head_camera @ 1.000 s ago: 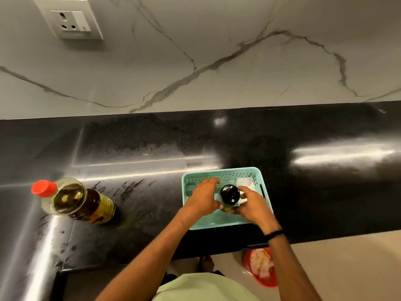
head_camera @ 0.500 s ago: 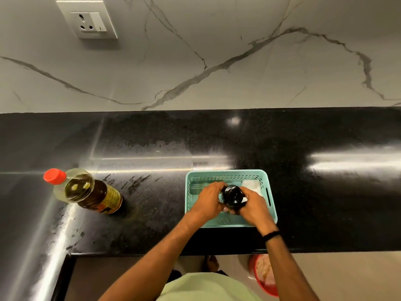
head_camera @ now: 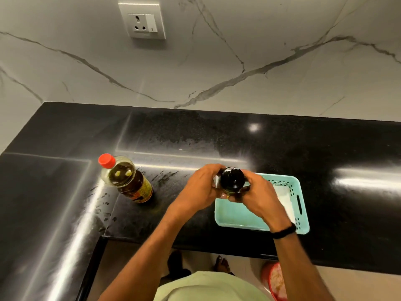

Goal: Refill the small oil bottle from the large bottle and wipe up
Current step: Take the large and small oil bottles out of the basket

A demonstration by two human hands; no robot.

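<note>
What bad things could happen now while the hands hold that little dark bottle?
1. Both the left hand and the right hand grip the small dark bottle above the counter, beside the teal basket. If oily, it might slip and fall.
2. The large bottle with the red cap stands close to the left arm; an elbow swing could tip it.
3. Smears on the counter near it may spread if touched.

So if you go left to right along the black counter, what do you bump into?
Big oil bottle with the red cap → left hand → small dark bottle held by both hands → right hand → teal basket.
</note>
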